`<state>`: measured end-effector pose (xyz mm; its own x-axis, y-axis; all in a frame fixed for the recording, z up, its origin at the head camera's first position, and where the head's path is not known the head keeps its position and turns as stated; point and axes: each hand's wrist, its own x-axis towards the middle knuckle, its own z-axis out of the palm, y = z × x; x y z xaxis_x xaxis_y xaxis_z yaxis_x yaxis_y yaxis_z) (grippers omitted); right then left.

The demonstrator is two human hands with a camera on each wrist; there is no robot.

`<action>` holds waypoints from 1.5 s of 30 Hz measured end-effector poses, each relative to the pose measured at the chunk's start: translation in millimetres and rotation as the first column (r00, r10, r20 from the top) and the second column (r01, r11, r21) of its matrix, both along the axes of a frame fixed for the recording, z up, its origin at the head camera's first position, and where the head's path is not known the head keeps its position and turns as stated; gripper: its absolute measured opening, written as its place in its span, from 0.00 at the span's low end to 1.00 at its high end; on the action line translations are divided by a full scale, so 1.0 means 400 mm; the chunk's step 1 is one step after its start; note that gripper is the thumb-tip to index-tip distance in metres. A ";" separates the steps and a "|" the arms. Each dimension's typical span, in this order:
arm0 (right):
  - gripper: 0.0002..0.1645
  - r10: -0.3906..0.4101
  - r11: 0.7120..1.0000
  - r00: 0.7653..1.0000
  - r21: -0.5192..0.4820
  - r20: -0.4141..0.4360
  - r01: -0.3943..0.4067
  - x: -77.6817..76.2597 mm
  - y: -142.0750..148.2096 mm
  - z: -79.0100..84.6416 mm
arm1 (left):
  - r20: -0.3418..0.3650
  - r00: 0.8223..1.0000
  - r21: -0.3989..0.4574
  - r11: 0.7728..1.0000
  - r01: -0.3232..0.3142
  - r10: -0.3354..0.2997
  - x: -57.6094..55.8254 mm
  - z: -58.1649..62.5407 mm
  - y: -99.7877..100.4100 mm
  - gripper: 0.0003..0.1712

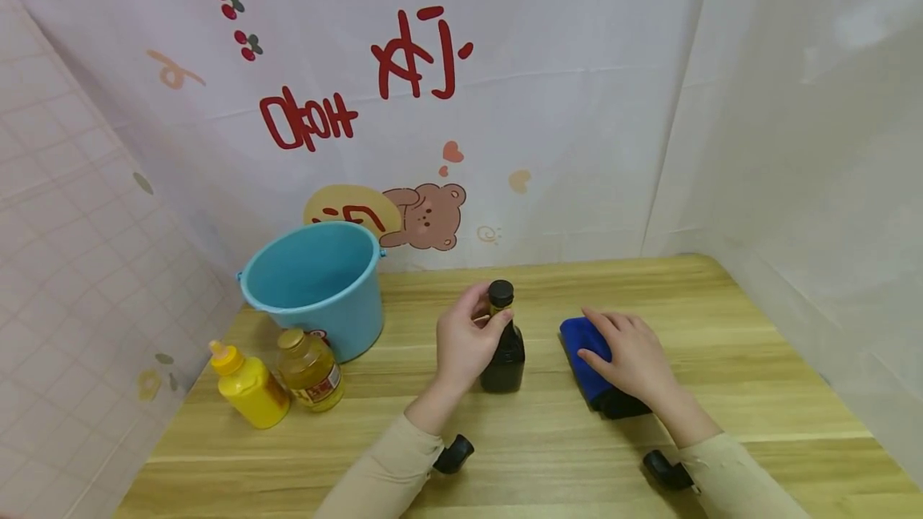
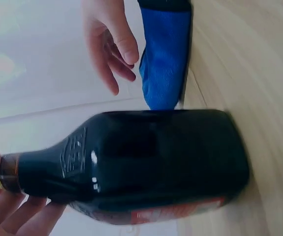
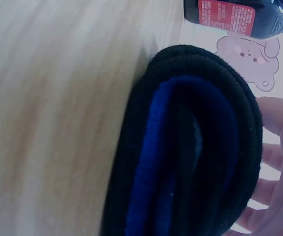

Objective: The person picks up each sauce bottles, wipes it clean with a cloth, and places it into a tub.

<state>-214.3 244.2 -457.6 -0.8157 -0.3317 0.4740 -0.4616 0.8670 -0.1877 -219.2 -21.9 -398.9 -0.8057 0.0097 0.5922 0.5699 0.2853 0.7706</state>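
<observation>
My left hand (image 1: 470, 339) grips the neck of a dark bottle (image 1: 503, 367) with a black cap, thumb on one side and fingers on the other. The bottle stands upright on the table, and a red label (image 3: 226, 17) shows on it in the right wrist view. To its right lies a folded cloth (image 1: 586, 359), blue on one face and black on the other. Over the cloth is my right hand (image 1: 634, 355), its fingers loosely bent. In the left wrist view those fingers (image 2: 124, 44) hang beside the blue cloth without closing round it.
A light blue bucket (image 1: 360, 319) stands at the back left of the wooden table (image 1: 548, 455). In front of it are a yellow squeeze bottle (image 1: 252, 391) and a jar of amber liquid (image 1: 310, 375). A white printed curtain (image 1: 577, 102) hangs behind the table.
</observation>
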 end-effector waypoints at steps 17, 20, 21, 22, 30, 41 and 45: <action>0.41 -0.152 0.985 0.973 0.102 0.174 0.136 0.004 -0.021 0.018 | 0.039 0.999 -0.097 0.995 0.019 -0.015 -0.009 0.012 -0.003 0.20; 0.41 -0.181 0.981 0.961 0.109 0.210 0.161 0.001 -0.026 0.016 | 0.037 0.999 -0.093 0.995 0.031 -0.028 -0.007 0.012 0.002 0.19; 0.41 -0.190 0.979 0.956 0.111 0.225 0.168 0.000 -0.028 0.015 | 0.037 0.999 -0.093 0.995 0.035 -0.032 -0.006 0.012 0.003 0.19; 0.41 -0.200 0.978 0.949 0.114 0.244 0.177 -0.001 -0.030 0.015 | 0.040 0.999 -0.093 0.995 0.040 -0.036 -0.004 0.013 0.005 0.19; 0.42 -0.219 0.974 0.904 0.135 0.366 0.181 -0.002 -0.037 0.019 | 0.061 0.997 -0.101 0.994 0.051 -0.044 0.003 0.013 0.010 0.18; 0.44 -0.158 0.987 0.895 0.086 0.418 0.134 -0.011 -0.032 0.016 | 0.056 0.997 -0.104 0.993 0.056 -0.051 0.003 0.012 0.011 0.18; 0.41 -0.128 0.992 0.893 0.046 0.431 0.120 -0.021 -0.023 0.016 | 0.062 0.997 -0.106 0.993 0.056 -0.049 0.003 0.010 0.011 0.18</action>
